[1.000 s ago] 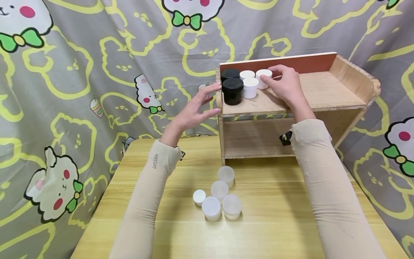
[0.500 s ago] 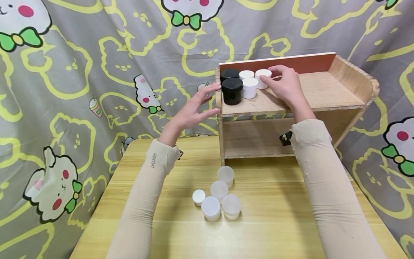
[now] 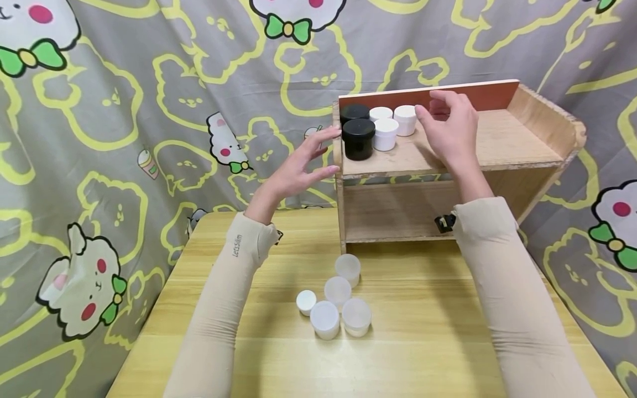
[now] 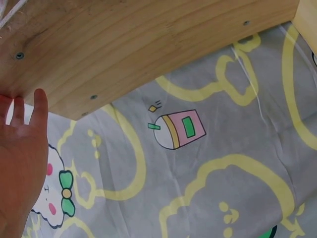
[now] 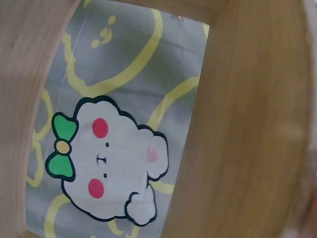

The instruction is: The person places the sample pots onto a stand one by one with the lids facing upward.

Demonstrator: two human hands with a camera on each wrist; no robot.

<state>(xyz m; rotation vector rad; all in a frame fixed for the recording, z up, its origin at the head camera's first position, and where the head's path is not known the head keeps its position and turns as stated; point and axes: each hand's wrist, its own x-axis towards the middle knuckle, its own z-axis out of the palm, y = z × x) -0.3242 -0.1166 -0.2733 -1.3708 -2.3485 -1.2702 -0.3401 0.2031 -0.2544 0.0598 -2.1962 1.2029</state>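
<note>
Nothing is held by the right hand (image 3: 452, 126): its thumb and fingers are bent a bit, with a gap between them. Just beside the thumb, at nine o'clock from this hand, one white jar (image 3: 405, 121) is seen on the top board of the wooden shelf (image 3: 502, 135). Whether it is touched by the thumb cannot be told. It is stood up straight, short and round, with its lid at the top. It is nearer to the right hand than to the left hand (image 3: 297, 172). Past it, around nine o'clock, two more white jars (image 3: 385, 136) and two black jars (image 3: 358, 141) are bunched close together. Nothing is held by the left hand either; its fingers are stretched out, at or very near the shelf's side. Down on the table (image 3: 423, 342), five small tubs (image 3: 356, 318) are grouped: at seven o'clock from the right hand, and between five and six o'clock from the left hand, which looks nearer to them
</note>
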